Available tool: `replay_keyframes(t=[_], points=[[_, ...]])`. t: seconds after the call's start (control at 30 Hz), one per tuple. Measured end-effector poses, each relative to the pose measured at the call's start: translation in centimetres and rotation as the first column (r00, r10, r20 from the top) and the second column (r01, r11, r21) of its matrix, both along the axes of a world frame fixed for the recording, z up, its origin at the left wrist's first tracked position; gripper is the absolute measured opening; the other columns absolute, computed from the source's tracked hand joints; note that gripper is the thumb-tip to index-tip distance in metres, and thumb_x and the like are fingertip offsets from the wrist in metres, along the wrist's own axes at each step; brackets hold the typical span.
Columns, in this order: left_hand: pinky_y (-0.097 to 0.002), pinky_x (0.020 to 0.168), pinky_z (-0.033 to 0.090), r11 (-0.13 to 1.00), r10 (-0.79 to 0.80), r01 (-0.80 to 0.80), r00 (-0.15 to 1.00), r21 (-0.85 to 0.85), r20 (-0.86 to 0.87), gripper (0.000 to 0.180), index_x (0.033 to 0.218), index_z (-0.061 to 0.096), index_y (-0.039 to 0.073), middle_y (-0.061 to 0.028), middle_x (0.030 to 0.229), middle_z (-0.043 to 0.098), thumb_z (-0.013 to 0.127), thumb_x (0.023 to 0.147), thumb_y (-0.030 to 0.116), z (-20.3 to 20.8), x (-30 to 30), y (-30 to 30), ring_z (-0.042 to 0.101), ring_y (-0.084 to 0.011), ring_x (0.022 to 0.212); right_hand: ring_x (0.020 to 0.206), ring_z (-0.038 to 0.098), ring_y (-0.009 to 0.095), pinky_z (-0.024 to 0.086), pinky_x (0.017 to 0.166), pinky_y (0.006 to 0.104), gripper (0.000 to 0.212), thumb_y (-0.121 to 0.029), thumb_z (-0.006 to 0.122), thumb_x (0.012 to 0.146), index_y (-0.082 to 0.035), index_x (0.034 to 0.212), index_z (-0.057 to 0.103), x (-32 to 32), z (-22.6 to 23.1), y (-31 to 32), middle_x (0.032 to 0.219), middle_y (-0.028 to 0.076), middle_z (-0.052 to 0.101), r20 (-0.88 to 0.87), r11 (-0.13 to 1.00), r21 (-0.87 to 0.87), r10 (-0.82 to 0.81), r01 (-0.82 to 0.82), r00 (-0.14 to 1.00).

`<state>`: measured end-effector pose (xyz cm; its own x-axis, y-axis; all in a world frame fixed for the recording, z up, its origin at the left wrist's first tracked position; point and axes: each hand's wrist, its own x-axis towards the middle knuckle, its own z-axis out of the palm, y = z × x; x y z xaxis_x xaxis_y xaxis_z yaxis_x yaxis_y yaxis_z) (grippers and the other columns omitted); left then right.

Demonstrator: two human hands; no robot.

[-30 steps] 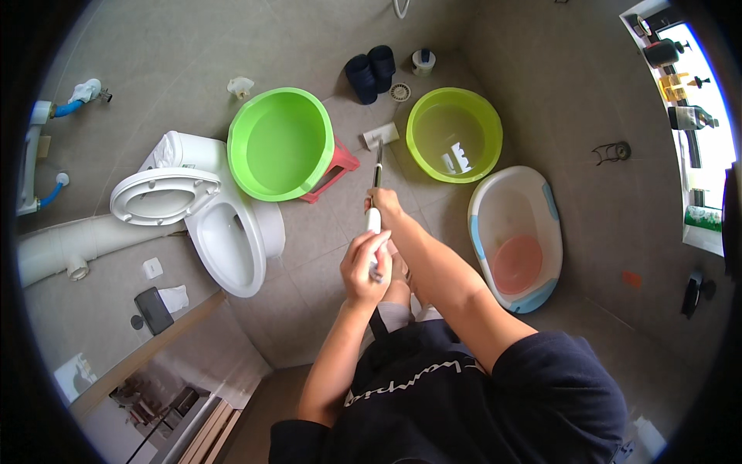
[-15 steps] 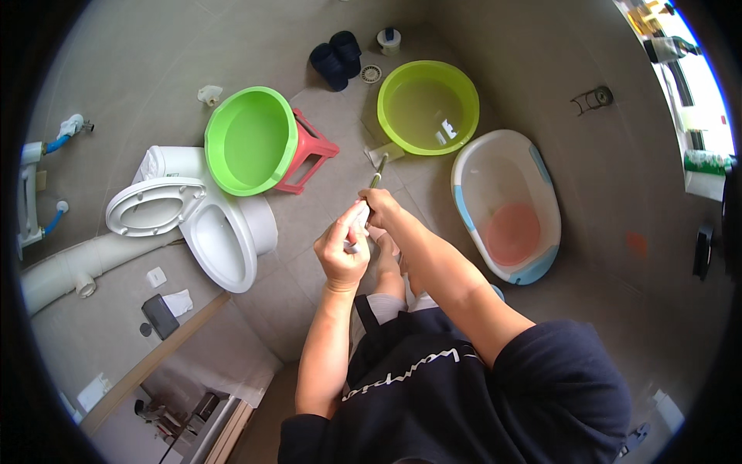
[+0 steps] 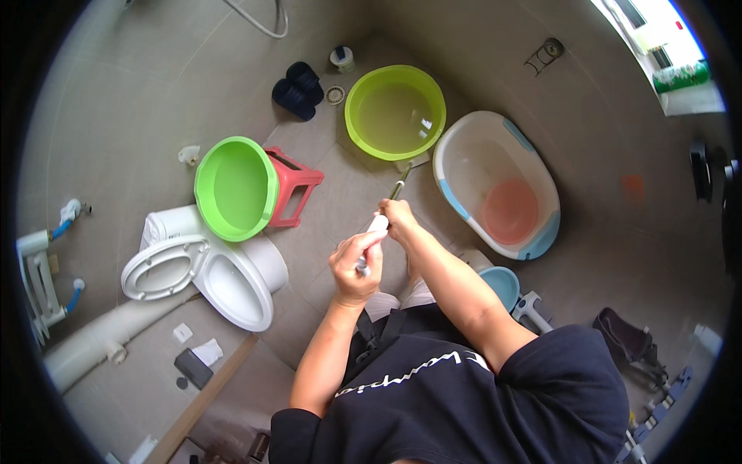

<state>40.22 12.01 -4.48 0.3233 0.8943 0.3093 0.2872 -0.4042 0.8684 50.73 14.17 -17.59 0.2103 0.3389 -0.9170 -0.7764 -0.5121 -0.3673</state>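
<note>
Both hands are on one long-handled mop or brush, its kind not plain, with a green and white pole [image 3: 399, 184]. My right hand [image 3: 399, 219] wraps round the pole lower down. My left hand [image 3: 357, 268] is closed round the white upper end nearer to me. The pole slants forward to a pale flat head [image 3: 417, 161] on the tiled floor, right at the near edge of a yellow-green basin [image 3: 396, 147] that holds water. Part of the head is hidden beside the basin's rim.
Left stand a bright green basin [image 3: 202, 185], a red stool [image 3: 296, 182] and a toilet [image 3: 236, 286] with raised lid. At right is a white and blue baby bath [image 3: 466, 155] holding a pink basin [image 3: 510, 213]. Dark slippers [image 3: 297, 91] lie ahead; a blue bucket [image 3: 504, 284] is beside me.
The pole's flat head has shifted right along the near side of the yellow-green basin. Both hands keep their grip. My view has turned, so more at my right side shows.
</note>
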Motion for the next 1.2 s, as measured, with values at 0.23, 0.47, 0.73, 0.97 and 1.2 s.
replay_keyframes(t=[0.23, 0.47, 0.73, 0.97, 1.2], points=[[-0.0268, 0.052, 0.045, 0.98, -0.181, 0.184, 0.982, -0.076, 0.046, 0.016, 0.087, 0.063, 0.003, -0.0108, 0.07, 0.062, 0.056, 0.074, -0.003, -3.4, 1.2, 3.3, 0.059, -0.0174, 0.056, 0.047, 0.045, 0.018, 0.04, 0.042, 0.0313, 0.008, -0.005, 0.044, 0.082, 0.0, 0.077, 0.046, 1.6, -5.6, 0.9, 0.056, 0.008, 0.044, -0.027, 0.959, 0.029, -0.28, 0.281, 0.96], [-0.0288, 0.053, 0.047, 0.936, -0.344, 0.345, 0.938, -0.071, 0.027, 0.018, 0.084, 0.065, 0.006, -0.0099, 0.073, 0.064, 0.055, 0.072, -0.003, -4.0, -7.2, 6.1, 0.061, -0.0199, 0.058, 0.042, 0.043, 0.015, 0.038, 0.038, 0.028, 0.012, -0.013, 0.044, 0.086, -0.006, 0.078, 0.039, -6.4, -8.2, 2.6, 0.053, 0.006, 0.046, -0.189, 0.879, 0.028, -0.462, 0.475, 0.866], [-0.0266, 0.056, 0.047, 0.946, -0.31, 0.301, 0.949, -0.121, -0.059, 0.017, 0.086, 0.065, 0.003, -0.0105, 0.077, 0.066, 0.053, 0.074, -0.002, -1.2, -20.4, 8.8, 0.062, -0.0167, 0.063, 0.045, 0.044, 0.016, 0.04, 0.041, 0.0292, 0.009, -0.01, 0.042, 0.085, -0.002, 0.081, 0.042, -21.8, -6.0, 6.6, 0.057, 0.005, 0.044, -0.24, 0.912, 0.027, -0.392, 0.41, 0.888], [-0.0211, 0.05, 0.042, 0.986, -0.11, 0.094, 0.987, -0.141, -0.113, 0.018, 0.091, 0.062, -0.001, -0.0051, 0.066, 0.06, 0.05, 0.078, -0.002, -0.9, -26.2, 5.9, 0.054, -0.0084, 0.054, 0.047, 0.048, 0.015, 0.044, 0.044, 0.029, 0.007, -0.008, 0.047, 0.081, -0.003, 0.076, 0.047, -27.9, -3.5, 5.5, 0.058, 0.005, 0.048, -0.275, 0.974, -0.011, -0.219, 0.225, 0.936], [-0.0189, 0.045, 0.037, 0.979, -0.139, 0.137, 0.99, -0.155, -0.008, 0.018, 0.092, 0.061, -0.001, -0.0017, 0.06, 0.054, 0.046, 0.081, -0.003, -0.6, -24.6, 1.2, 0.047, -0.0057, 0.048, 0.051, 0.054, 0.015, 0.046, 0.046, 0.0289, 0.008, -0.008, 0.049, 0.08, -0.003, 0.074, 0.05, -25.7, -2.2, -1.2, 0.061, 0.004, 0.052, -0.263, 0.987, 0.026, -0.148, 0.161, 0.953]])
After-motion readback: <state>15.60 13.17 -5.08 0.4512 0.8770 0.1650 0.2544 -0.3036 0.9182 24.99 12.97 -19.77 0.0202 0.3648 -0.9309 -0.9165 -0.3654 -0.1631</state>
